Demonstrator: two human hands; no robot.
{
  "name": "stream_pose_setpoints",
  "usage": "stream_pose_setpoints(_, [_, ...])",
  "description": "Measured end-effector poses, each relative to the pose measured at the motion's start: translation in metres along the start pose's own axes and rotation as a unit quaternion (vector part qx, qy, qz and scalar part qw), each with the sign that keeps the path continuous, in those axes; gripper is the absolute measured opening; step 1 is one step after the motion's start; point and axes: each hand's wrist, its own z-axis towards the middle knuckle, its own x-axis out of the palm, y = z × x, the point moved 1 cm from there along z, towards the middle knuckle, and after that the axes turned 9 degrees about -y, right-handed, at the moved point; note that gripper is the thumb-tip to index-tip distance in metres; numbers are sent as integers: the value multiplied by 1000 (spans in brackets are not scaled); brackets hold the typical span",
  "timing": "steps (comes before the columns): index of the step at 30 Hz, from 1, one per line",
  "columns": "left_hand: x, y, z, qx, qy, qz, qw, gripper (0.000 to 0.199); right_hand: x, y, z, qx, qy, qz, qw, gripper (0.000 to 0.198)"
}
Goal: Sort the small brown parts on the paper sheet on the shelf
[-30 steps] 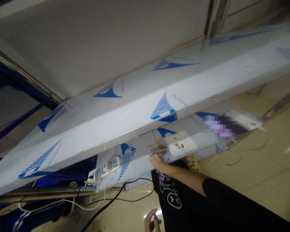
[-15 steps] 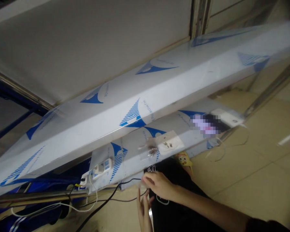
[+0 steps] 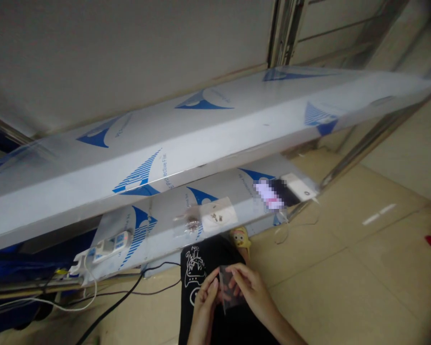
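Note:
A small clear plastic bag (image 3: 230,298) is spread between my hands above my black-clad lap. My left hand (image 3: 205,298) pinches its left edge between thumb and fingers. The upper right part of the bag is gripped by my right hand (image 3: 249,283), and some fingers show through the film. I cannot make out anything inside it. On the low shelf in front lies a white paper square (image 3: 224,214) with several small dark pieces on it. Beside it, to the left, rests another clear bag (image 3: 191,221) with small brown contents.
A long film-covered board (image 3: 208,139) with blue prints runs above the lower shelf (image 3: 158,235). On the shelf are a white power strip (image 3: 111,245) and a phone with a blurred screen (image 3: 273,194), next to a white device (image 3: 301,186). A black cable (image 3: 111,306) hangs at left.
My hands have moved from one above the other to side by side, with the clear bag now stretched between them. The view has shifted, so the shelf appears farther left.

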Motion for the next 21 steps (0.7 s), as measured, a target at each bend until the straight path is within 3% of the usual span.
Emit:
stream_pose_setpoints(4, [9, 7, -7, -81, 32, -64, 994, 41, -15, 2, -4, 9, 12, 22, 1000, 35])
stream_pose_setpoints(9, [9, 6, -25, -112, 37, -95, 988, 34, -32, -2, -5, 19, -7, 29, 999, 38])
stream_pose_setpoints(13, [14, 1, -40, -66, 51, -41, 996, 18, -37, -5, -13, 39, -16, 37, 998, 40])
stream_pose_setpoints(18, [21, -6, -53, -16, 45, -42, 998, 20, -30, -11, -28, 36, 42, 6, 998, 38])
stream_pose_setpoints(21, [20, -5, -57, 31, 48, -8, 998, 24, -27, -15, -25, 5, 42, -24, 999, 42])
